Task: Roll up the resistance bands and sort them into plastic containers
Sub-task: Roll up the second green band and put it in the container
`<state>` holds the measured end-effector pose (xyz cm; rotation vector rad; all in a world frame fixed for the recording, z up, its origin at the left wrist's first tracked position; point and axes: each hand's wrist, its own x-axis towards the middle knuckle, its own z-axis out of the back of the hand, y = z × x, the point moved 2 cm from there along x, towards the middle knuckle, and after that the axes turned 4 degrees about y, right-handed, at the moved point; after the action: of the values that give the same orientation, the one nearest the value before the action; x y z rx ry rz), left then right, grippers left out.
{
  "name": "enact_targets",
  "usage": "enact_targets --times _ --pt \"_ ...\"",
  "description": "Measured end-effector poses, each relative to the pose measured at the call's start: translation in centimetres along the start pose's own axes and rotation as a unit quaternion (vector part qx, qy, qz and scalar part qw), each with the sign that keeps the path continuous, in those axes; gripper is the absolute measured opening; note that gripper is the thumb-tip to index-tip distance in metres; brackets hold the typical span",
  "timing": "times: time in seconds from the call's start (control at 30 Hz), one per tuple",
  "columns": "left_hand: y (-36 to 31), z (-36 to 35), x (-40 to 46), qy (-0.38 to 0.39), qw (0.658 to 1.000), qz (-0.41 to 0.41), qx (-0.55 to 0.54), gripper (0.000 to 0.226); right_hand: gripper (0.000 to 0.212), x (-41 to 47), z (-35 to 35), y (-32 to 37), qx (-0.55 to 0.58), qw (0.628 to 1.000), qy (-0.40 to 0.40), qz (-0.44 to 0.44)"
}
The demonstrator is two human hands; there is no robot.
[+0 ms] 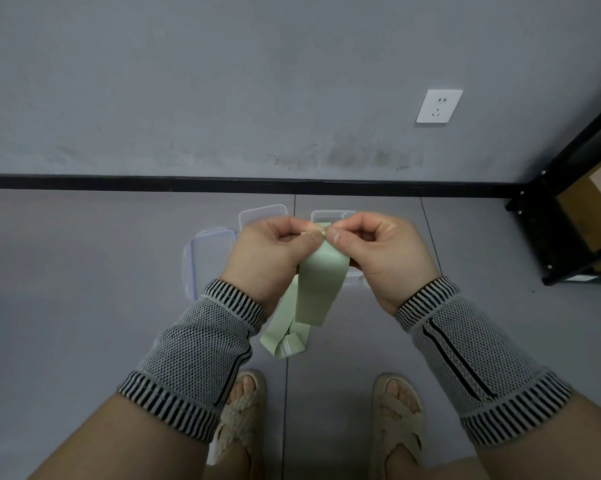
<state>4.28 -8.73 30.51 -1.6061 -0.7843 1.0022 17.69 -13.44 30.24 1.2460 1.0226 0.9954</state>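
Floor (84,271) of grey tile spreads beneath a pale green resistance band (318,282), the scene's fixed point. A black shelf (548,237) stands far right of it. Clear plastic containers (209,258) lie behind it. Left hand (267,254) and right hand (389,251) pinch its top edge, the rest dangling.

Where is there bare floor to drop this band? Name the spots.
Bare floor spreads left of the clear lid, and more lies between the containers and black shelf. It is crowded under both hands, where lid and containers cluster beneath the green band.
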Motion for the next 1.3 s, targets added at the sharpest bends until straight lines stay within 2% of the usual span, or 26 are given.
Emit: enact_targets --times 0.3,0.53,0.67,0.83,1.03,1.3 --pt "-0.35 -0.21 -0.18 0.005 1.000 0.002 -0.022 0.023 0.015 0.14 -0.19 -0.02 0.133 0.987 0.031 -0.085" --pt "-0.44 -0.24 -0.23 -0.001 1.000 0.000 -0.004 0.022 0.015 0.08 0.21 0.28 0.074 0.992 0.058 -0.082" --pt "-0.33 -0.28 0.01 -0.010 0.999 0.037 -0.031 0.014 0.016 0.17 -0.06 0.22 0.082 0.995 0.028 -0.050" --pt "-0.36 -0.28 0.22 0.007 0.998 0.065 -0.002 0.009 0.015 0.05 -0.10 0.22 0.068 0.997 0.007 -0.037" --pt "-0.38 -0.27 0.08 0.009 0.998 0.053 -0.038 0.011 0.026 0.12 -0.21 0.34 0.048 0.999 0.001 -0.019" --pt "-0.42 -0.20 0.12 -0.008 0.999 0.015 -0.033 0.015 0.024 0.20 -0.32 0.23 0.056 0.998 0.007 -0.012"
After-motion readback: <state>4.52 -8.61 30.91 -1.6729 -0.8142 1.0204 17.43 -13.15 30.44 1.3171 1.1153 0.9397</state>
